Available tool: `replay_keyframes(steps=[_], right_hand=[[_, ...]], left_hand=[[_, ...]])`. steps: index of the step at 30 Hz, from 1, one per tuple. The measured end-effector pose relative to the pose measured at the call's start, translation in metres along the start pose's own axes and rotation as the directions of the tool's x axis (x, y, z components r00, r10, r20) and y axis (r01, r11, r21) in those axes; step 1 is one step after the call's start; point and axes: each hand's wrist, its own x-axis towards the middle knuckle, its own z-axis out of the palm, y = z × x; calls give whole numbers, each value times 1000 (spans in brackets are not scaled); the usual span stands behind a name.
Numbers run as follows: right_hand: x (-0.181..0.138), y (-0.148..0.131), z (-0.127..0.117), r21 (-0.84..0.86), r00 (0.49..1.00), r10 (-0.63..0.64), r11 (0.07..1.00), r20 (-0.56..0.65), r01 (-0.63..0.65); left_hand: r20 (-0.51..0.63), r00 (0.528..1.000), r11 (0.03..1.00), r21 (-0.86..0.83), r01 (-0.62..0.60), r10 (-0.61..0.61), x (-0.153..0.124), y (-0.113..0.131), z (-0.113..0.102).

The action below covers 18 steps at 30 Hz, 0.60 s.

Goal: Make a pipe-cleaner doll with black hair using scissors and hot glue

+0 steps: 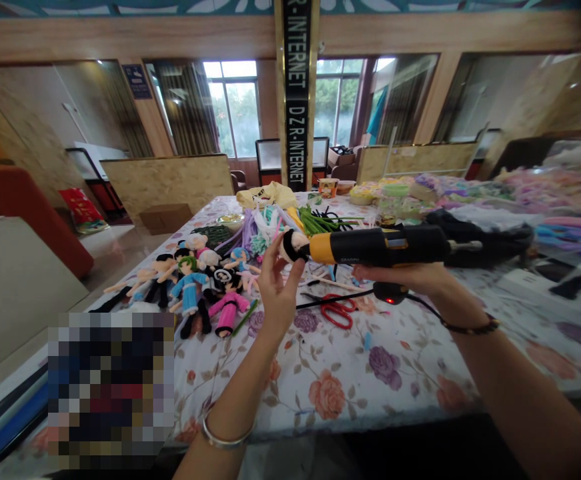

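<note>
My right hand (pixel 413 275) is wrapped round a black and yellow glue gun (pixel 377 245), held level and pointing left. Its nozzle meets a small doll's head (pixel 294 244) with black and pale parts, which my left hand (pixel 279 288) pinches between thumb and fingers. Whether any glue is coming out cannot be seen. Below the gun hangs its black cord, with a switch (pixel 391 293) glowing red. Red-handled scissors (pixel 337 311) lie on the flowered tablecloth (pixel 320 367) under the gun. Left of my left hand is a cluster of small fuzzy dolls, one in a pink robe (pixel 229 308).
Bundles of coloured pipe cleaners (pixel 270 227) lie behind my hands, with green ones (pixel 320 220) beside them. Pastel craft pieces (pixel 530 187) heap up at the back right. A paper cup (pixel 327 188) stands at the far edge. A blurred patch (pixel 113 387) covers the lower left.
</note>
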Motion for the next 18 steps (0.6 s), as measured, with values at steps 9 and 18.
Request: replay_keyframes(steps=[9, 18], right_hand=[[5, -5, -7, 54, 998, 56, 997, 7, -56], [4, -7, -30, 9, 994, 89, 996, -67, -89]], left_hand=[[14, 999, 999, 13, 41, -41, 1, -4, -1], [-17, 997, 997, 36, 73, -73, 1, -8, -1]])
